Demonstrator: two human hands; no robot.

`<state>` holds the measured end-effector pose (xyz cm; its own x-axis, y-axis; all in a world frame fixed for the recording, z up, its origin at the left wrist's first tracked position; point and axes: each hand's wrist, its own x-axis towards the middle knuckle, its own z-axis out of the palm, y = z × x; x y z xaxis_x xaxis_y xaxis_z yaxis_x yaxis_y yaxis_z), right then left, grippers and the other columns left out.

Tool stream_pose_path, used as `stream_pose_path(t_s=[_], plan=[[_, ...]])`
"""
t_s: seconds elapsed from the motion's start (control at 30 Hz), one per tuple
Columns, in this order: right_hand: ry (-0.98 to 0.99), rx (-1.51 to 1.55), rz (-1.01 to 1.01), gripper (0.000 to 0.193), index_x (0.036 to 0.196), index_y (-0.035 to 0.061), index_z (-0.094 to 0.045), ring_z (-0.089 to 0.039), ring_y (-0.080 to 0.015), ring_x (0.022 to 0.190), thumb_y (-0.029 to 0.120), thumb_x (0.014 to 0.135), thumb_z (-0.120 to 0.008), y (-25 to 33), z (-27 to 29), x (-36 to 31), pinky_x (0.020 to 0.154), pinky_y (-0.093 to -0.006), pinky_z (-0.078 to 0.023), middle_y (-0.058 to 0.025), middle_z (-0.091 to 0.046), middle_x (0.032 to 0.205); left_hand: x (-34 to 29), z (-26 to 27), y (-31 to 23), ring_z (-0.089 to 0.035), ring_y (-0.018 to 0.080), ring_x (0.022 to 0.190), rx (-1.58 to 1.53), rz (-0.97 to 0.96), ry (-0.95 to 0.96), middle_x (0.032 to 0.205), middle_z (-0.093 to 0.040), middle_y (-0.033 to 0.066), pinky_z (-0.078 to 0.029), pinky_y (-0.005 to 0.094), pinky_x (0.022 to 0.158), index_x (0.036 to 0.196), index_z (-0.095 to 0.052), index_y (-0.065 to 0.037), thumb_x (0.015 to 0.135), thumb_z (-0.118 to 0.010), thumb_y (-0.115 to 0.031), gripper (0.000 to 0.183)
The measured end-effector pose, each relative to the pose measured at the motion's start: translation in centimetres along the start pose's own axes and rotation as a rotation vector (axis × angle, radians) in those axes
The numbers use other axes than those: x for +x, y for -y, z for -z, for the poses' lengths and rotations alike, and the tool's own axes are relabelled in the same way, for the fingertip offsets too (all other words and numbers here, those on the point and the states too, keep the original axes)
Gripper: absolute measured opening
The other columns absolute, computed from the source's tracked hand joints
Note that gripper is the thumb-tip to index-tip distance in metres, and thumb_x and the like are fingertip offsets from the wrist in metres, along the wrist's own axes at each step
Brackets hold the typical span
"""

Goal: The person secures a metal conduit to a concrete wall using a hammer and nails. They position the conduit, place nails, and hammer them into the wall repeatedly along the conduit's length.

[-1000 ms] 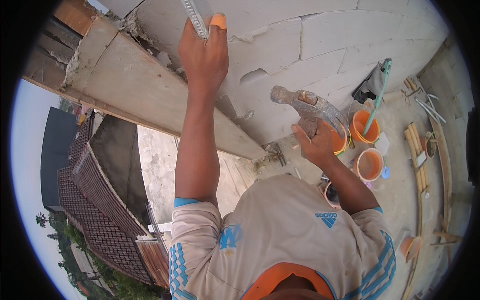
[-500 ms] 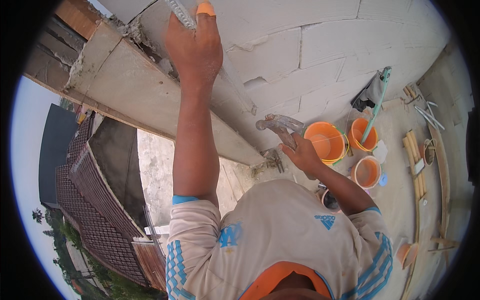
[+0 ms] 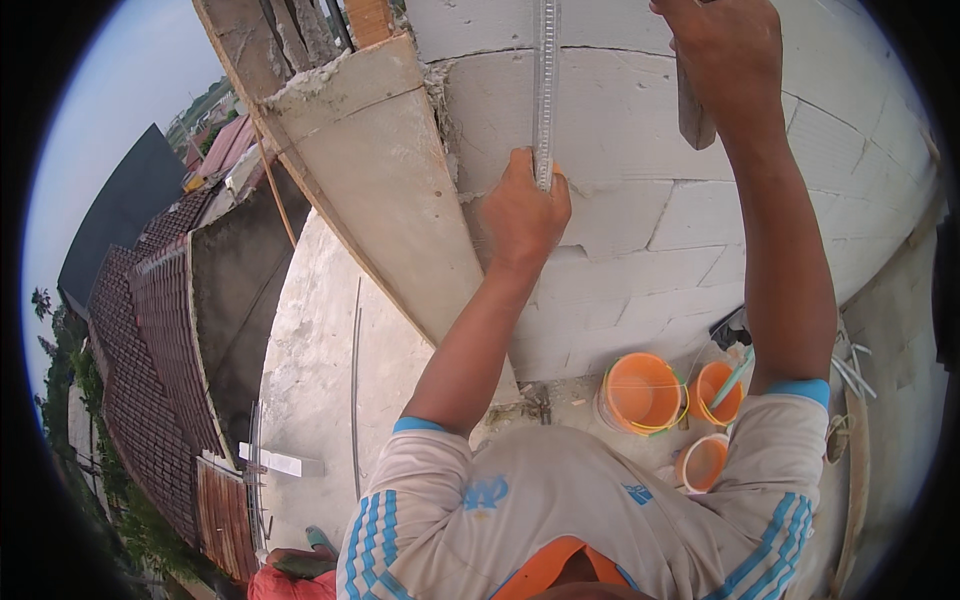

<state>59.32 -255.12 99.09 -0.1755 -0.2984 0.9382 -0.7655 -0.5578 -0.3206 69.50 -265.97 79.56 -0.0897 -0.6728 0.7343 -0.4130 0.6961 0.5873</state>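
Observation:
My left hand (image 3: 527, 215) is closed around the lower end of a thin, ribbed metal strip (image 3: 545, 90), which runs up out of the picture along the wall. A bit of orange shows beside its thumb. Raised at the upper right, my right hand (image 3: 735, 65) grips a hammer, whose handle (image 3: 695, 110) sticks out below the fist; the head is out of view. Behind both hands stands a wall of pale blocks (image 3: 610, 120). Left of the strip, a concrete column (image 3: 380, 170) with a rough broken top leans across the view.
On the floor below are an orange bucket (image 3: 640, 395), a second orange bucket (image 3: 715, 390) with a green bar in it, and a smaller tub (image 3: 702, 462). At the lower left, another person's red garment (image 3: 295, 582) shows near a white block (image 3: 285, 461). Tiled roofs (image 3: 150, 360) lie beyond the edge.
My right hand has lifted the hammer from near my chest to the upper right. The view has shifted, and my left hand with the strip now appears lower and further right.

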Motion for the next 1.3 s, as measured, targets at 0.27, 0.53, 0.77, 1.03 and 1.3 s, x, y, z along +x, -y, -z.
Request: stream_pose_path(t_s=[0.27, 0.53, 0.77, 1.03, 1.3], plan=[[-0.088, -0.235, -0.041, 0.030, 0.102, -0.0022, -0.064, -0.063, -0.0209, 0.075, 0.019, 0.082, -0.071, 0.8, -5.0, 6.7, 0.070, -0.0365, -0.050, -0.0115, -0.068, 0.082, 1.7, -0.1, 0.1, -0.066, 0.0373, 0.076, 0.049, -0.006, -0.072, 0.082, -0.066, 0.0180, -0.050, 0.0468, 0.069, 0.107, -0.055, -0.003, 0.084, -0.066, -0.025, 0.033], [0.005, 0.088, -0.181, 0.015, 0.091, -0.0006, -0.062, -0.058, -0.0182, 0.061, 0.013, 0.083, -0.061, -0.7, -4.9, 11.0, 0.053, -0.0329, -0.046, -0.0096, -0.062, 0.073, -1.2, 1.4, 2.3, -0.062, 0.0338, 0.103, 0.058, 0.003, 0.105, 0.113, -0.061, 0.0204, -0.049, 0.0416, 0.086, 0.127, -0.050, 0.002, 0.084, -0.071, -0.029, 0.057], [0.088, 0.177, -0.148, 0.017, 0.092, 0.0003, -0.060, -0.057, -0.0165, 0.062, 0.015, 0.084, -0.062, -0.7, -7.0, 14.8, 0.051, -0.0317, -0.046, -0.0076, -0.060, 0.071, -1.6, 0.8, 3.7, -0.061, 0.0363, 0.106, -0.119, 0.105, 0.035, 0.116, -0.060, 0.0232, -0.048, 0.0421, 0.089, 0.125, -0.050, 0.004, 0.082, -0.074, -0.022, 0.056], [0.065, 0.013, -0.116, 0.023, 0.093, -0.0024, -0.065, -0.062, -0.0244, 0.072, 0.019, 0.084, -0.066, -0.3, -8.7, 15.5, 0.063, -0.0374, -0.050, -0.0149, -0.065, 0.079, -0.7, -0.7, 4.0, -0.063, 0.0371, 0.095, -0.091, 0.173, -0.084, 0.104, -0.063, 0.0218, -0.049, 0.0432, 0.083, 0.115, -0.054, 0.003, 0.081, -0.075, -0.025, 0.048], [0.012, -0.178, -0.172, 0.034, 0.095, -0.0058, -0.068, -0.068, -0.0332, 0.084, 0.026, 0.084, -0.070, 0.9, -9.1, 14.8, 0.076, -0.0403, -0.052, -0.0245, -0.069, 0.088, 1.7, 0.0, 2.4, -0.062, 0.0391, 0.095, -0.076, 0.222, -0.202, 0.099, -0.063, 0.0233, -0.048, 0.0441, 0.083, 0.107, -0.059, 0.005, 0.078, -0.076, -0.026, 0.045]])
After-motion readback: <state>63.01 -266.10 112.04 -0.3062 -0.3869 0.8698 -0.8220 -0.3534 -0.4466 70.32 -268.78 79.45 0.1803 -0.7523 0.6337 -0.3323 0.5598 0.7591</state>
